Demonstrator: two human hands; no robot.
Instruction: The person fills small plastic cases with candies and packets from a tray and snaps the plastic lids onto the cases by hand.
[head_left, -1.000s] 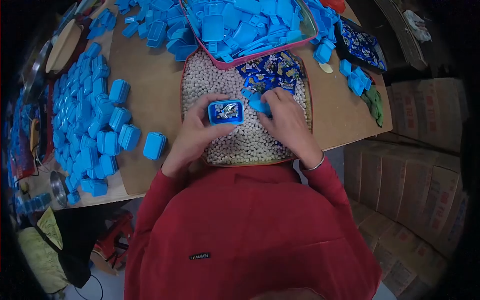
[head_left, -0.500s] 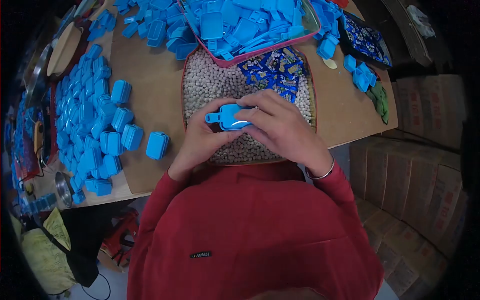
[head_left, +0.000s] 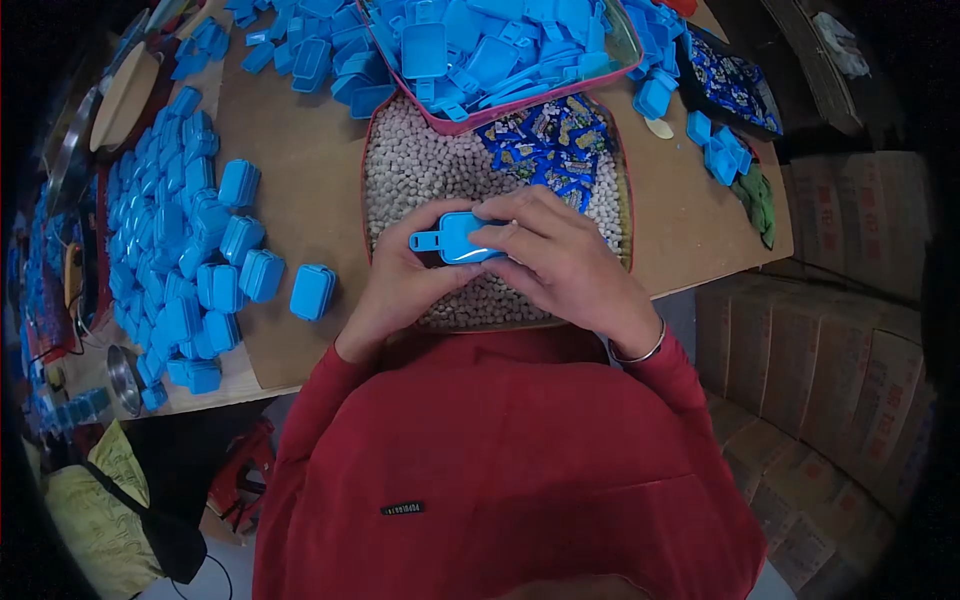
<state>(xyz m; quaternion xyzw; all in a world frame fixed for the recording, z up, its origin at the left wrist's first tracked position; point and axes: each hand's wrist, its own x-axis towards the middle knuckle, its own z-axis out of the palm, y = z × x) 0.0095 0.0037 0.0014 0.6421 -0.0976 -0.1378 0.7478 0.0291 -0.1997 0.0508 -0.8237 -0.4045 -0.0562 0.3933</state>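
Note:
A small blue box (head_left: 464, 238) is between my two hands, with a blue lid over its top and a latch tab sticking out to the left. My left hand (head_left: 402, 268) is wrapped round its left and lower sides. My right hand (head_left: 560, 258) has its fingers on the lid and its right side. Beneath them lies a red-edged tray (head_left: 368, 190) of small whitish pellets (head_left: 420, 155). Blue printed packets (head_left: 552, 145) rest on the pellets at the tray's upper right.
Closed blue boxes (head_left: 170, 230) are heaped on the left; one box (head_left: 313, 292) stands apart. A pink-rimmed bin (head_left: 460, 128) of blue lids overlaps the tray's far edge. A black container (head_left: 725, 85) of packets and a green cloth (head_left: 757, 205) are right. Cartons (head_left: 830, 340) stand beyond.
My right hand has brought a lid from the right onto the box, covering the packet inside. Over the last half second, both hands have stayed nearly in place.

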